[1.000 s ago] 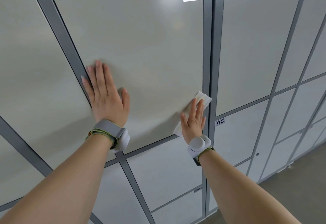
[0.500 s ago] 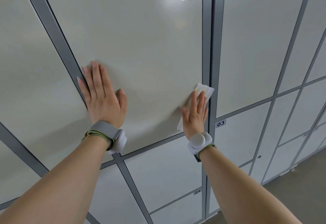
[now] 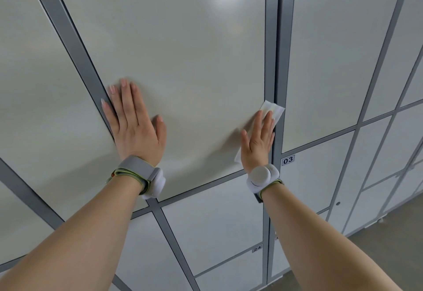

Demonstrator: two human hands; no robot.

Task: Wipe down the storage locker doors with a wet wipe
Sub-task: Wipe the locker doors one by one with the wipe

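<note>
Both of your hands lie flat on door 22 (image 3: 183, 50), and each has its own job. Your left hand (image 3: 135, 128) is spread open with straight fingers, palm against the panel at its left edge, the little finger lying over the grey frame (image 3: 75, 45). It holds nothing, and I judge it is there to brace you and steady the door against the push of wiping.

Your right hand (image 3: 258, 144) is flat too, fingers straight and close together, pressing the wet wipe (image 3: 272, 108) against the panel low on its right side. You do not clutch the wipe; it is pinned between palm and door, which spreads the pressure over a wide patch (a bunched wipe would clean only a narrow stripe). Its upper corner sticks out past your fingertips and laps onto the frame post (image 3: 271, 50) beside door 02 (image 3: 332, 61), and a lower corner shows by the heel of your hand.

So the wipe sits at the right margin of the door, above its lower right corner. I cannot tell from the surface which part of the panel is already wiped. Door 02 and door 03 (image 3: 315, 187) lie just across the post — probably an easy reach for the same hand. Mind the loose corner: it may catch in the seam by the post.
</note>
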